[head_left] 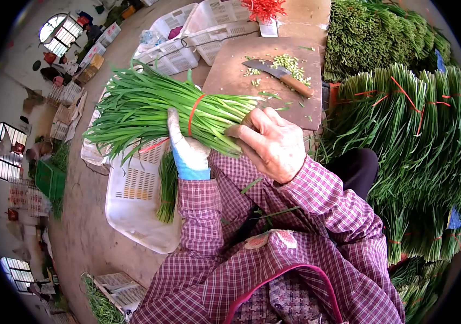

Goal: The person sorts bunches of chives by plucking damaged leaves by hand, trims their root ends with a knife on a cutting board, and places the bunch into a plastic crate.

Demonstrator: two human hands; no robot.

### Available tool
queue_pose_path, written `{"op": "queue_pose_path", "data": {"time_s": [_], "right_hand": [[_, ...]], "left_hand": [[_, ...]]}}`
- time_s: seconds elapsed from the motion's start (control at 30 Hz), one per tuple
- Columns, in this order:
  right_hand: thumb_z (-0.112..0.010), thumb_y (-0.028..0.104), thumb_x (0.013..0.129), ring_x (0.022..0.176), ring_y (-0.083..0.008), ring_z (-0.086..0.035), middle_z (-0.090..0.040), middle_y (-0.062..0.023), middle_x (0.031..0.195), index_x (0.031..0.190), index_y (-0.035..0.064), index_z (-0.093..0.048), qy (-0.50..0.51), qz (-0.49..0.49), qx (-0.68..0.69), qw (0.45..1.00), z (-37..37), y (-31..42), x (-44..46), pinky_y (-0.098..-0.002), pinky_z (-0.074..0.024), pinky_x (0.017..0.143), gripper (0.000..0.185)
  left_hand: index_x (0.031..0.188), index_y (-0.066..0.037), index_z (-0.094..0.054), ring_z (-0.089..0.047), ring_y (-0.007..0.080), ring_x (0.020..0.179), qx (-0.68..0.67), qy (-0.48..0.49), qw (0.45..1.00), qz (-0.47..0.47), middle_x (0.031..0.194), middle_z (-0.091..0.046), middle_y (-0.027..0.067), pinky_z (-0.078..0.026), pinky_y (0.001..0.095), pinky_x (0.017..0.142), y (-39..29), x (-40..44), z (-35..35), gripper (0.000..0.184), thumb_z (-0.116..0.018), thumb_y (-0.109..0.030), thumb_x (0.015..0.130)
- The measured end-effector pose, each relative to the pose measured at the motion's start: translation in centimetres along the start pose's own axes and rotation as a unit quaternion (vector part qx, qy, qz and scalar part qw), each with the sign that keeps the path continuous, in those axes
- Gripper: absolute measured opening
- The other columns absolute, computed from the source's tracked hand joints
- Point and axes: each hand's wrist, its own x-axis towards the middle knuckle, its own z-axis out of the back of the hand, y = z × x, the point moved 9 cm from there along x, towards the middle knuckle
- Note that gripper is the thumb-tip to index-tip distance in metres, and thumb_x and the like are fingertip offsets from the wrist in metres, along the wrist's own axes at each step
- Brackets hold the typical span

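A thick bunch of garlic chives (pixel 149 110) lies across my left hand (pixel 188 148), which wears a white and blue glove and is closed around it from below. One red band (pixel 195 114) circles the bunch near its pale stem ends, and its leaves point left. My bare right hand (pixel 271 141) is at the stem ends, fingers bent and pinched on some of the stalks. Behind the bunch, a knife (pixel 290 81) with a wooden handle lies on a brown board (pixel 225 67) among chopped stem bits (pixel 289 63).
Banded chive bunches (pixel 403 124) are piled at the right, with more stacked behind (pixel 376 38). A white plastic basket (pixel 128 213) at the left holds another bunch (pixel 167 186). White crates (pixel 211 40) and a clump of red bands (pixel 263 8) stand beyond the board.
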Motion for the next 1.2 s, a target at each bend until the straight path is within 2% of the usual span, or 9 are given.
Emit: {"op": "queue_pose_path", "data": {"time_s": [0.2,0.3,0.67,0.73,0.8,0.87,0.93,1.07,1.2], "right_hand": [[-0.068,0.018,0.072,0.089,-0.0249,-0.055,-0.055,-0.004,0.097,0.101,0.017,-0.066,0.033,0.023,0.018,0.999,-0.7,0.5,0.8,-0.0362,-0.0489,0.075,0.029],[-0.062,0.02,0.071,0.097,-0.0216,-0.053,-0.056,-0.0035,0.105,0.087,0.0152,-0.064,0.016,0.047,-0.026,0.998,-1.9,0.2,1.0,-0.0386,-0.0437,0.085,0.017],[-0.064,0.018,0.07,0.082,-0.0215,-0.055,-0.054,-0.0028,0.083,0.08,0.0109,-0.058,-0.049,0.175,0.071,0.981,1.0,1.2,-0.7,-0.0325,-0.0485,0.072,0.014],[-0.066,0.02,0.072,0.074,-0.0228,-0.054,-0.052,-0.0034,0.079,0.08,0.0106,-0.058,-0.025,0.145,0.135,0.98,2.1,1.1,-1.4,-0.0339,-0.0493,0.068,0.015],[-0.067,0.027,0.077,0.072,-0.0248,-0.056,-0.053,-0.006,0.077,0.082,0.0087,-0.059,-0.002,0.111,0.19,0.975,3.3,0.2,-2.4,-0.0363,-0.0496,0.066,0.021],[-0.066,0.032,0.081,0.072,-0.0268,-0.058,-0.057,-0.0086,0.078,0.086,0.0072,-0.061,0.178,-0.006,0.205,0.962,0.7,-2.1,-3.9,-0.0384,-0.0499,0.066,0.025],[-0.066,0.033,0.082,0.08,-0.0269,-0.061,-0.061,-0.0078,0.089,0.097,0.011,-0.064,0.121,-0.018,0.077,0.989,2.3,-2.9,-2.6,-0.0382,-0.051,0.069,0.027],[-0.07,0.027,0.075,0.107,-0.0225,-0.053,-0.056,-0.0012,0.116,0.118,0.0206,-0.059,-0.074,0.051,0.099,0.991,4.4,0.8,1.0,-0.0357,-0.047,0.089,0.045],[-0.069,0.026,0.079,0.107,-0.0238,-0.056,-0.059,-0.0038,0.114,0.117,0.0207,-0.061,0.031,0.023,0.074,0.996,-3.1,-2.8,-4.1,-0.0403,-0.0466,0.092,0.039]], "left_hand": [[0.135,-0.003,-0.043,-0.051,0.0302,0.119,0.025,-0.026,0.999,0.01,0.133,-0.051,0.0171,-0.043,0.0447,0.102,0.6,-0.1,-0.1,0.053,-0.039,-0.041,0.098],[0.136,-0.003,-0.041,-0.052,0.0294,0.118,0.034,-0.039,0.999,0.009,0.132,-0.051,0.017,-0.042,0.0441,0.103,0.8,-0.1,0.0,0.054,-0.04,-0.041,0.098],[0.133,-0.002,-0.044,-0.052,0.0308,0.117,0.041,-0.022,0.999,0.0,0.129,-0.052,0.0209,-0.044,0.0453,0.1,0.1,0.9,0.3,0.063,-0.039,-0.052,0.095],[0.137,-0.004,-0.041,-0.05,0.0319,0.121,0.04,0.105,0.994,-0.001,0.134,-0.049,0.0201,-0.042,0.0489,0.102,-0.2,1.2,-1.6,0.071,-0.043,-0.058,0.091],[0.139,-0.007,-0.038,-0.047,0.0317,0.122,-0.06,0.062,0.995,0.047,0.137,-0.045,0.0149,-0.04,0.0502,0.104,-0.3,0.8,-0.7,0.074,-0.057,-0.055,0.086],[0.139,-0.005,-0.037,-0.046,0.0346,0.124,0.019,0.063,0.998,-0.008,0.137,-0.045,0.0189,-0.037,0.053,0.107,-1.5,0.4,-1.3,0.078,-0.053,-0.06,0.086],[0.14,-0.005,-0.037,-0.046,0.035,0.124,0.028,0.085,0.996,-0.026,0.136,-0.045,0.0201,-0.037,0.0533,0.107,-1.6,0.4,-1.5,0.079,-0.052,-0.06,0.086],[0.14,-0.008,-0.039,-0.046,0.034,0.124,0.034,0.03,0.997,-0.068,0.138,-0.046,0.0156,-0.036,0.0513,0.108,-1.4,0.8,-0.3,0.071,-0.049,-0.056,0.089],[0.141,-0.011,-0.04,-0.046,0.0329,0.124,0.017,0.091,0.994,-0.06,0.138,-0.047,0.0135,-0.035,0.0519,0.108,-2.2,1.4,-0.1,0.069,-0.05,-0.055,0.089]]}}
